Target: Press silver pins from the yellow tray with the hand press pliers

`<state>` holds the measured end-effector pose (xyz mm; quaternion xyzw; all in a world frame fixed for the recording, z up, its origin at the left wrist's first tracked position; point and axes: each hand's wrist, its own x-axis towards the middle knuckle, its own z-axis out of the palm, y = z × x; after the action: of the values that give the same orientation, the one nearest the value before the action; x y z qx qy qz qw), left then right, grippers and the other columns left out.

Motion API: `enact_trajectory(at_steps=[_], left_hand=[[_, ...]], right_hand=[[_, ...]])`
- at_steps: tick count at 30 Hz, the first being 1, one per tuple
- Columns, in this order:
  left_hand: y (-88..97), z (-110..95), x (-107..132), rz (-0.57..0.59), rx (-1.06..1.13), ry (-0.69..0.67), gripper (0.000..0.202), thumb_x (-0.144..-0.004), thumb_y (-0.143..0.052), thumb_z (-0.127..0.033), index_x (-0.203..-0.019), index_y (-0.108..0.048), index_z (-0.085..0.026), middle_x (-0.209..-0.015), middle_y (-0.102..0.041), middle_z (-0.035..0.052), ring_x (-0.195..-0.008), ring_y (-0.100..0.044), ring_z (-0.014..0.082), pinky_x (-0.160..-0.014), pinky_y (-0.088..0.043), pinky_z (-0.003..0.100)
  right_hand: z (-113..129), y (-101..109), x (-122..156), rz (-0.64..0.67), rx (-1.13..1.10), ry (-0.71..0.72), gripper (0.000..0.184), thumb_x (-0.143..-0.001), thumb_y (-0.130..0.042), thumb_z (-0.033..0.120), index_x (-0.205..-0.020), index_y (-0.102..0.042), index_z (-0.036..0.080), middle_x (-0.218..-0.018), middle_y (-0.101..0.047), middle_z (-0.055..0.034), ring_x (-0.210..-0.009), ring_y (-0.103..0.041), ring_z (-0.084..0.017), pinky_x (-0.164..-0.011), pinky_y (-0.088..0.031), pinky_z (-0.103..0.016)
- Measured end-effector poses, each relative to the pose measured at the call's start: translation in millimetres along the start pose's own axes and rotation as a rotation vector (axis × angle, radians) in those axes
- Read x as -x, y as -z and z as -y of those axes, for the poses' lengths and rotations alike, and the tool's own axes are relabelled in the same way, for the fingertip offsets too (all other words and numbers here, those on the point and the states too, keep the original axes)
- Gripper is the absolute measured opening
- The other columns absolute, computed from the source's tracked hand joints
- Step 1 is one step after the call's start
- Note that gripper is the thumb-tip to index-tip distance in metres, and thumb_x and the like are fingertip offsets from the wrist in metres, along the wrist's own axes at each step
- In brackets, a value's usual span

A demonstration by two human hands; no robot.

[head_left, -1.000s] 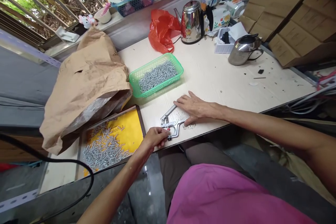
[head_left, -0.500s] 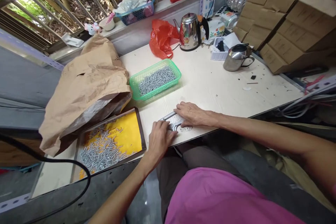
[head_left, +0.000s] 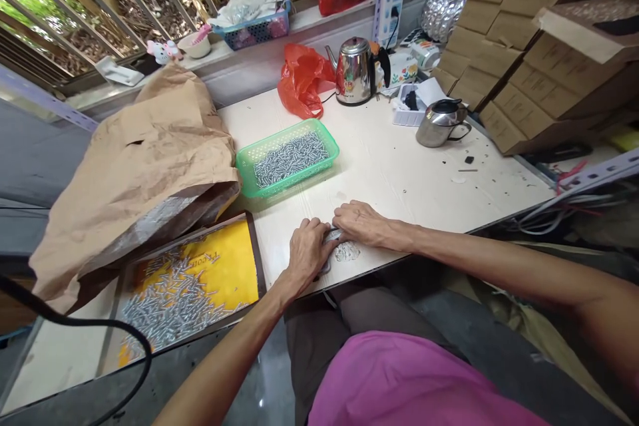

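My left hand (head_left: 309, 247) is closed around a grey metal part (head_left: 332, 234) near the front edge of the table. Fingers of my right hand (head_left: 360, 222) pinch the same part from the other side, so the two hands almost touch. Most of the part is covered by my fingers, and its exact kind cannot be made out. Just in front of the hands, the tabletop has a rough, worn patch (head_left: 347, 251). Left of my left hand lies a shallow tray (head_left: 257, 259) with a yellow sheet (head_left: 232, 273) and many loose silvery pins (head_left: 170, 299).
Beyond my hands stands a green basket (head_left: 287, 192) filled with small metal pins. A large brown paper bag (head_left: 140, 153) leans over the tray. Farther back are a red plastic bag (head_left: 302, 80), a kettle (head_left: 353, 73) and a steel pot (head_left: 436, 125). Cardboard boxes (head_left: 499, 46) are stacked at right.
My hands have drawn closer together on the metal part, and its long bar, visible before, is now mostly hidden. The view has shifted slightly. Basket and tray stay put.
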<state>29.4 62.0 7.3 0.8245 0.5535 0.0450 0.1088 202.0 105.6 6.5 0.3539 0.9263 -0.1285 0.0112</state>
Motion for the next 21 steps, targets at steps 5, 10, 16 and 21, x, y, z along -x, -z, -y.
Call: enact_trajectory(at_steps=[5,10,16,21], left_hand=[[-3.5,3,-1,-0.022,0.010,-0.022,0.023,-0.090,-0.056,-0.039,-0.094,-0.067,-0.020,-0.089,-0.062,0.0060,-0.089,-0.053,0.0220,-0.074,-0.043,0.033],[-6.6,-4,8,-0.080,0.002,0.027,0.031,-0.088,-0.059,-0.037,-0.113,-0.060,-0.019,-0.109,-0.063,0.0096,-0.103,-0.054,0.0253,-0.085,-0.048,0.039],[-37.7,-39,41,-0.234,0.098,-0.049,0.036,-0.093,-0.048,-0.024,-0.128,-0.051,-0.014,-0.141,-0.048,0.0166,-0.136,-0.038,0.0316,-0.107,-0.038,0.050],[-49.4,-53,52,-0.211,0.204,-0.041,0.039,-0.095,-0.044,-0.031,-0.130,-0.049,-0.014,-0.134,-0.056,0.0148,-0.130,-0.047,0.0292,-0.112,-0.033,0.053]], right_hand=[[-4,-12,1,-0.075,-0.018,0.019,0.020,-0.093,-0.053,0.030,-0.088,-0.065,0.015,-0.087,-0.064,-0.0076,-0.084,-0.056,-0.019,-0.073,-0.035,-0.030],[-11,0,7,-0.095,-0.001,0.064,0.038,-0.083,-0.067,0.042,-0.108,-0.063,0.013,-0.102,-0.061,-0.0121,-0.096,-0.054,-0.023,-0.078,-0.039,-0.032],[-27,-7,-2,-0.155,-0.009,0.086,0.024,-0.094,-0.050,0.029,-0.106,-0.064,0.014,-0.098,-0.062,-0.0116,-0.091,-0.054,-0.022,-0.077,-0.039,-0.031],[-34,-5,-28,-0.199,0.080,0.025,0.016,-0.092,-0.053,0.024,-0.090,-0.068,0.017,-0.093,-0.065,-0.0084,-0.091,-0.054,-0.022,-0.077,-0.035,-0.034]])
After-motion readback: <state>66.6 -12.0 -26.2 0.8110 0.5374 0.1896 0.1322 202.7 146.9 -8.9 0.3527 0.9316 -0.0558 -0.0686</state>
